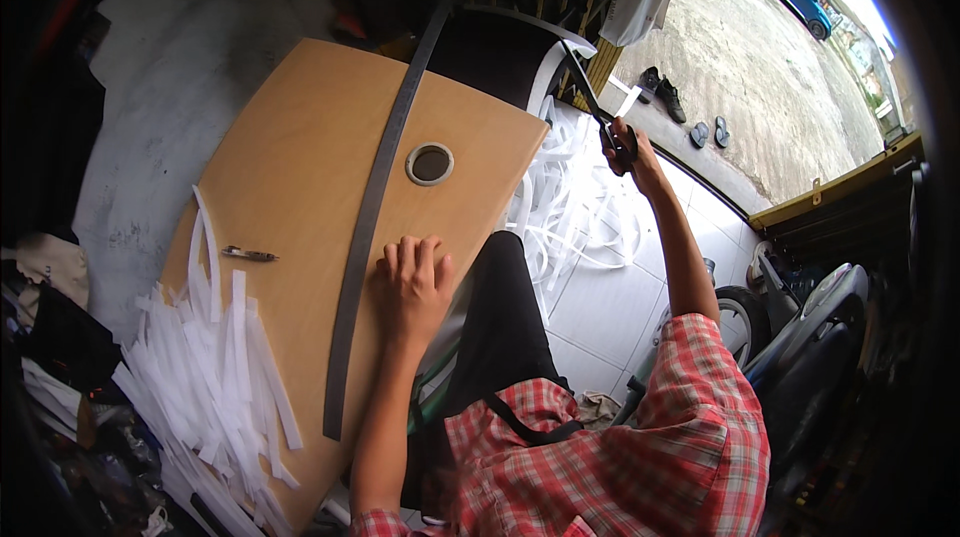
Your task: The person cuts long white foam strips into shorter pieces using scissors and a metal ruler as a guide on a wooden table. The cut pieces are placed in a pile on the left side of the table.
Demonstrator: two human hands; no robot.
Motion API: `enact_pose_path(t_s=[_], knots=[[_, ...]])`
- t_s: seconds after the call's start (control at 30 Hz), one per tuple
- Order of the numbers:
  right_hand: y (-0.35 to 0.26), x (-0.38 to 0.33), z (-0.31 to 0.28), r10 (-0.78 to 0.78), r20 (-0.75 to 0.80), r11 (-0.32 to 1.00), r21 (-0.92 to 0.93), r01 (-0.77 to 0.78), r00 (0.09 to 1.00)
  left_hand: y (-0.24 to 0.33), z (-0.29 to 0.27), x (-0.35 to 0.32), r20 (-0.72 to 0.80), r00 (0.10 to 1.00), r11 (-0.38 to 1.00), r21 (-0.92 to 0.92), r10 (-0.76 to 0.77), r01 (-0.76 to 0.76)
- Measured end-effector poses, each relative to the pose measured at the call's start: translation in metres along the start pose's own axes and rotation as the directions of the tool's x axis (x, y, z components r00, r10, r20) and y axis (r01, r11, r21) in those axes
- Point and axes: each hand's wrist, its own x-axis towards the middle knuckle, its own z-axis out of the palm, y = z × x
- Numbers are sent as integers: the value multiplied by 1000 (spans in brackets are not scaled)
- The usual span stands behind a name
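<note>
My left hand [412, 282] lies flat, fingers spread, on the wooden worktop [300, 137], just beside a long metal ruler [368, 227]. My right hand [628, 149] is raised off the worktop's far edge, closed on what appears to be scissors [590, 95]. Cut white strips [215, 367] pile at the worktop's left; more strips [570, 207] lie on the tiled floor [610, 307]. A pen [248, 254] rests near the pile.

One long metal ruler [365, 227], one pen [248, 255], one wooden tabletop [300, 127] with one round grommet hole [430, 164], two hands, and four shoes at one o'clock.
</note>
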Motion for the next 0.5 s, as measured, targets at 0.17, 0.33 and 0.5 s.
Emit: enact_pose_path(t_s=[0.17, 0.33, 0.5], knots=[[-106, -22, 63, -215, 184, 975, -7, 220, 959, -26, -4, -5, -101, 995, 947, -318, 7, -39], [-157, -56, 159, -255, 457, 963, 37, 269, 852, -39, -55, 3, -164, 934, 697, -708, -319, 114], [-167, -95, 260, -218, 720, 973, 113, 200, 658, -58, -120, 21, -456, 783, 670, -739, -423, -68]])
